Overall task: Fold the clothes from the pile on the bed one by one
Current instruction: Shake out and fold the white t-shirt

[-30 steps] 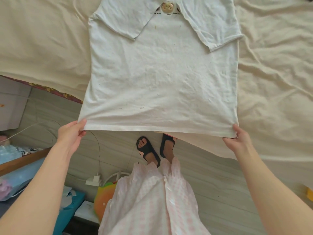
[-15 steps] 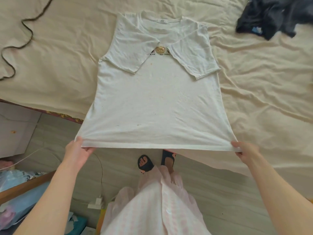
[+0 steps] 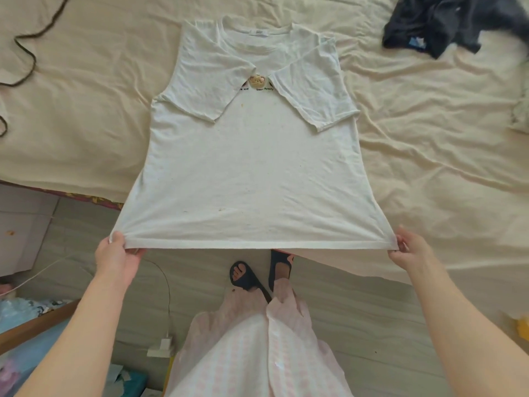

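**Holding a white T-shirt by its hem over the bed edge**

Looking down from head height, we hold a white cotton short-sleeved T-shirt [image 3: 252, 173] stretched out in front of us. Our left hand [image 3: 118, 259] pinches the near left corner of the hem, and our right hand [image 3: 409, 250] pinches the near right corner, fingers curled round the cloth. The hem is pulled taut between the two hands and hangs just past the near edge of the bed, above the floor.

The rest of the shirt lies face up on the cream, wrinkled bedsheet [image 3: 429, 156], collar at the far end. Both sleeves are folded inward across the chest, partly covering a small bear print [image 3: 256, 80].

A dark, crumpled garment [image 3: 446, 21] lies on the sheet at far right, well apart from the shirt. A dark cord [image 3: 28, 50] snakes across the sheet at far left.

Below the hem we see our feet in black sandals [image 3: 247, 277] on the grey floor, and our pale pink checked clothing [image 3: 252, 348]. A white charger plug [image 3: 163, 346] lies on the floor, near left.
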`<state>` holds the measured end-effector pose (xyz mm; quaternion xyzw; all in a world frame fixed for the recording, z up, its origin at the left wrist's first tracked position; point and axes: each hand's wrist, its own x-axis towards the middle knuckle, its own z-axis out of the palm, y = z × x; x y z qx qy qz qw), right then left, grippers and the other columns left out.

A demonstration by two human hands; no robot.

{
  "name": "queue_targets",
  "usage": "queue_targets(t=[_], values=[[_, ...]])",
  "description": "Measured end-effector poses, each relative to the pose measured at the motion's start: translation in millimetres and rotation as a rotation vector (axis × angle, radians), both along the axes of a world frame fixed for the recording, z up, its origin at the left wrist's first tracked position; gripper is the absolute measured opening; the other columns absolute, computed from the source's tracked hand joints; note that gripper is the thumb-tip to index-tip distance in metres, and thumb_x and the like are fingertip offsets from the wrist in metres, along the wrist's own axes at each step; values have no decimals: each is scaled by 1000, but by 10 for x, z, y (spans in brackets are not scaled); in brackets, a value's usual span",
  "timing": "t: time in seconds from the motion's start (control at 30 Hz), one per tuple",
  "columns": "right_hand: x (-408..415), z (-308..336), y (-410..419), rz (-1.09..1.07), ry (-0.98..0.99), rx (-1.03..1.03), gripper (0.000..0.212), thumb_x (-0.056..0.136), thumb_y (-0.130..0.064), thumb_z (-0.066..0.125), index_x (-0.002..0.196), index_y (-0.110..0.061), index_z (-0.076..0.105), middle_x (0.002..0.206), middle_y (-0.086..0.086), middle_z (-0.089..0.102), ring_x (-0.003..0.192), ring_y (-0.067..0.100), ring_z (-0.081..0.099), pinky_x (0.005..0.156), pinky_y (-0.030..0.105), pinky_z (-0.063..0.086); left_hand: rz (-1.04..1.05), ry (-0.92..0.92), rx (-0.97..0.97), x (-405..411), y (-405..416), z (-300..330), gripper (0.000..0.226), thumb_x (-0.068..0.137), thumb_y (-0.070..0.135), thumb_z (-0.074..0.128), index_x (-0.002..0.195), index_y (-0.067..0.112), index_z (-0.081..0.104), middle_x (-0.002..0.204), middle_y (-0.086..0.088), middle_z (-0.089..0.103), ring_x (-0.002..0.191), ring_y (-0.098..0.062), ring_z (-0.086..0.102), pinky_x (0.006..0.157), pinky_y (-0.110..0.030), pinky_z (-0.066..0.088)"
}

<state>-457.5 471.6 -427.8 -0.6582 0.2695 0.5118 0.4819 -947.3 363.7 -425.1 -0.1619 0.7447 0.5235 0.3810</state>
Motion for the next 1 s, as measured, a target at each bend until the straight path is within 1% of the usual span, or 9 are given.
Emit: queue_targets(t=[0.13, 0.2, 0.3, 0.47, 0.57, 0.67, 0.83, 0.93, 1.0], values=[[-92, -102, -49, 370, -293, -105, 10, 83, 2, 67, 86, 0, 58, 101, 10, 61, 69, 14, 60, 81, 23, 52, -52, 1, 3, 4, 7, -22, 38, 102, 10, 32, 140, 5, 32, 138, -17, 44, 117, -29, 53, 96, -49, 46], [-95, -152, -92, 554, -444, -157, 14, 78, 1, 72, 77, -1, 58, 106, 15, 61, 77, 20, 60, 86, 28, 49, -70, 22, -2, 14, -20, -55, 38, 103, 11, 32, 140, 6, 32, 138, -17, 43, 118, -29, 52, 98, -50, 44], [-105, -203, -99, 761, -562, -213, 32, 77, -9, 76, 104, 4, 66, 112, 17, 63, 103, 29, 59, 89, 35, 46, -95, 47, -27, 19, -48, -73, 37, 103, 13, 32, 139, 8, 31, 138, -17, 40, 116, -28, 51, 97, -49, 45], [-195, -205, -99, 908, -613, -282, 25, 77, -19, 75, 84, 4, 68, 92, 19, 66, 92, 34, 59, 70, 33, 40, -99, 52, -14, 16, -59, -59, 36, 103, 14, 33, 139, 10, 31, 137, -16, 40, 113, -27, 51, 97, -48, 45], [-152, -164, -62, 826, -557, -304, 34, 78, -12, 76, 106, 1, 60, 121, 17, 59, 101, 29, 55, 79, 34, 40, -95, 39, -11, 1, -87, -48, 36, 103, 14, 34, 139, 9, 33, 135, -15, 43, 111, -26, 53, 95, -46, 47], [-169, -31, -64, 681, -299, -335, 51, 81, -16, 74, 125, -6, 50, 122, 6, 51, 125, 24, 46, 101, 34, 36, -106, 13, -9, -12, -119, -24, 36, 103, 14, 34, 138, 8, 34, 134, -15, 45, 109, -25, 54, 93, -44, 47], [-116, 119, -150, 416, 24, -186, 8, 88, -9, 64, 92, -7, 58, 95, 6, 64, 102, 22, 61, 88, 36, 48, -117, -26, -41, 2, -149, 84, 38, 103, 13, 35, 140, 4, 34, 135, -18, 46, 109, -26, 54, 95, -45, 46], [-169, 154, -174, 569, -83, -203, 7, 91, -15, 61, 93, -11, 55, 85, 5, 58, 78, 17, 58, 91, 34, 49, -102, -11, -48, 31, -82, 203, 37, 102, 12, 36, 138, 2, 36, 130, -18, 49, 106, -27, 54, 92, -43, 47], [-220, 205, -109, 613, -188, -147, 10, 94, -15, 55, 102, -10, 53, 83, 6, 52, 70, 16, 53, 80, 32, 55, -67, -7, -29, 32, 19, 306, 35, 101, 9, 38, 135, -1, 38, 124, -19, 50, 104, -29, 55, 92, -44, 47]])
